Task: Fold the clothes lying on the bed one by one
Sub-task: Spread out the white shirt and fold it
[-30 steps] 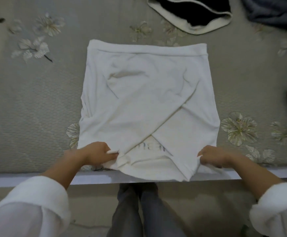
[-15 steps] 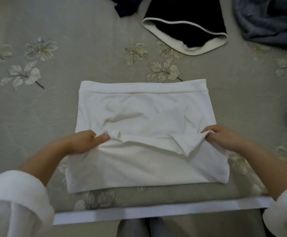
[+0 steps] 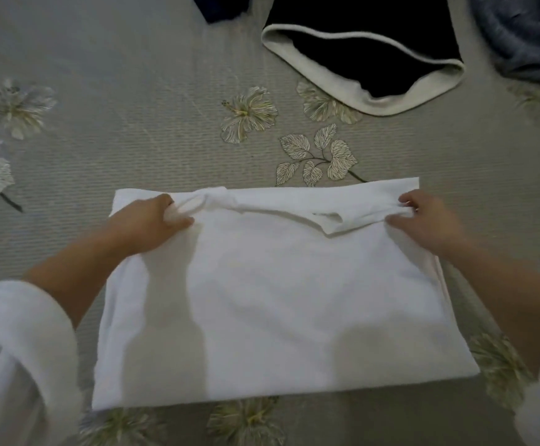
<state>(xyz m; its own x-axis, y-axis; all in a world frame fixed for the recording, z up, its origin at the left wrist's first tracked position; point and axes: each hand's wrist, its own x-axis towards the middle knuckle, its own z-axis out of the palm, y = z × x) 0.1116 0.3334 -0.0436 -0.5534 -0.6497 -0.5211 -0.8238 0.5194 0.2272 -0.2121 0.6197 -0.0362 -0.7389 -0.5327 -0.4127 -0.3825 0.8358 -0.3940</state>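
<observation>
The left hand has its fingers curled round a bunched bit of the white garment, gripping the folded-over edge close to its far left corner. The right hand pinches the same edge between thumb and fingers near the far right corner. Between the two hands the turned edge sags slightly into a shallow dip. The garment lies flat as a wide rectangle on the grey flowered bed cover, in the near middle of the scene, its far hem just short of a printed sprig of leaves. Both forearms come out of loose white sleeves. Farther off lie a black garment with a cream lining, a dark navy cloth at the far edge, and a blue-grey garment at the far right.
</observation>
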